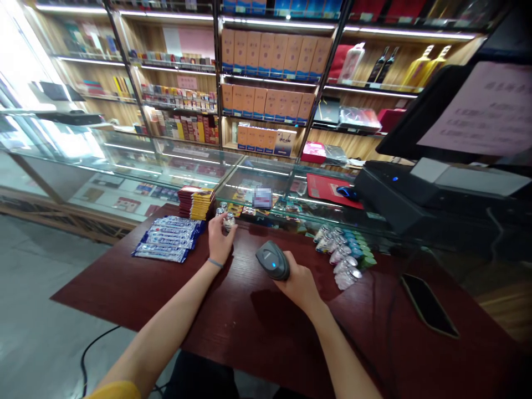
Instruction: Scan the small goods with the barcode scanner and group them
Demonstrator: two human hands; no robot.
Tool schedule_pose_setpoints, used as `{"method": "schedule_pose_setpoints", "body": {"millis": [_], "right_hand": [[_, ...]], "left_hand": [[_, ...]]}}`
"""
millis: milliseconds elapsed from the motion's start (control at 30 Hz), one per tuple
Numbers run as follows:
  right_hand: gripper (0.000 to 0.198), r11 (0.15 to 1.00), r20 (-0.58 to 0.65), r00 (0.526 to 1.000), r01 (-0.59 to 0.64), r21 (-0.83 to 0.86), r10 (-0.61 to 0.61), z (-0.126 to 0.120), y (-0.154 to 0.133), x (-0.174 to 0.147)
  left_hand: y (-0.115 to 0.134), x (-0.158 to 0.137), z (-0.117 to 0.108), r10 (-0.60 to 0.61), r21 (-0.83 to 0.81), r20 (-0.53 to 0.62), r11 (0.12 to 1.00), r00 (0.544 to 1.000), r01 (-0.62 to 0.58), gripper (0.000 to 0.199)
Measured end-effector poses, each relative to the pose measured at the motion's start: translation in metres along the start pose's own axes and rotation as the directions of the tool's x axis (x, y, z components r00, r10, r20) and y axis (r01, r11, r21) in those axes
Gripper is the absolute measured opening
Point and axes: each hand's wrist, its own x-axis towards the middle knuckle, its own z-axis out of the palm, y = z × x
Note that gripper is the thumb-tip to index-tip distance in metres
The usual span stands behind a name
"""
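My right hand (301,280) is wrapped round the handle of a dark grey barcode scanner (272,259), which has a small blue light on top and is held above the dark red table. Near the table's far edge, my left hand (219,239) has its thumb and fingers around a small clear bottle (229,221) with a silver cap. Just behind it stand other silver-capped bottles, partly hidden by the fingers. Left of this hand lie blue-and-white long packets (168,238), in overlapping rows. Maroon packets (188,200) and yellow packets (202,204) are stacked behind them.
Rows of small silver-capped bottles (343,257) and green and blue packs sit at right. A phone (430,305) lies near the table's right side. Beyond the table runs a glass display counter (174,160); a dark monitor (453,111) overhangs the right. A cable (85,354) hangs at lower left.
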Motion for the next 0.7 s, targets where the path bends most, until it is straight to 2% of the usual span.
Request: {"method": "schedule_pose_setpoints", "body": {"millis": [67, 133, 333, 533, 700], "right_hand": [[0.039, 1.0, 0.002, 1.0, -0.013, 0.02, 0.012, 0.001, 0.002, 0.001], [0.038, 0.999, -0.002, 1.0, -0.025, 0.036, 0.025, 0.002, 0.004, 0.001], [0.035, 0.996, -0.005, 0.999, -0.045, 0.071, 0.046, 0.003, 0.009, 0.001], [0.031, 0.988, 0.019, 0.995, -0.097, 0.122, 0.095, 0.0, 0.013, 0.002], [0.033, 0.991, -0.005, 0.996, -0.091, 0.101, 0.092, -0.001, 0.017, 0.003]], "left_hand": [[-0.004, 0.005, -0.007, 0.1, 0.134, -0.081, 0.987, 0.992, -0.089, 0.046], [-0.013, 0.009, -0.012, 0.118, 0.197, -0.11, 0.976, 0.987, -0.095, 0.044], [-0.04, 0.013, -0.015, 0.019, 0.268, -0.135, 0.963, 0.991, 0.018, 0.041], [-0.043, 0.014, -0.014, -0.017, 0.315, -0.087, 0.948, 0.996, 0.044, 0.04], [-0.046, 0.013, -0.013, -0.029, 0.314, -0.079, 0.948, 0.996, 0.052, 0.046]]}}
